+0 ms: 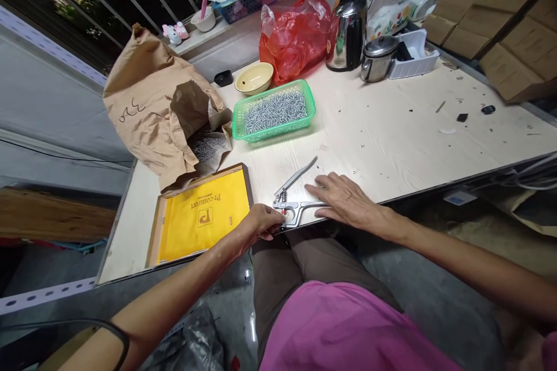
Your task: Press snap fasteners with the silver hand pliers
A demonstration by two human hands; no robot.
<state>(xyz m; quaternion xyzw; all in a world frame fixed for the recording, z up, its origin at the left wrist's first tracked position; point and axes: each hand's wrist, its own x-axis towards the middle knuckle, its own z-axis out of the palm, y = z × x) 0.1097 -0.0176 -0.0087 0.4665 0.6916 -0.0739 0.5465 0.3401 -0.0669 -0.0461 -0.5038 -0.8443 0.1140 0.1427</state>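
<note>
A grey pair of hand pliers with a coil spring lies near the table's front edge, its two handles spread wide apart. My left hand is closed in a pinch at the head of the pliers, beside a small red and white spot; whatever sits between the fingertips is hidden. My right hand rests palm down with fingers stretched out, at the end of the lower handle. The other handle points away toward the back of the table.
Left of the pliers lies a shallow box with a yellow sheet. Behind stand a green basket of small metal pieces, a torn paper bag, a cream bowl, a red plastic bag and a kettle. Scraps lie at right.
</note>
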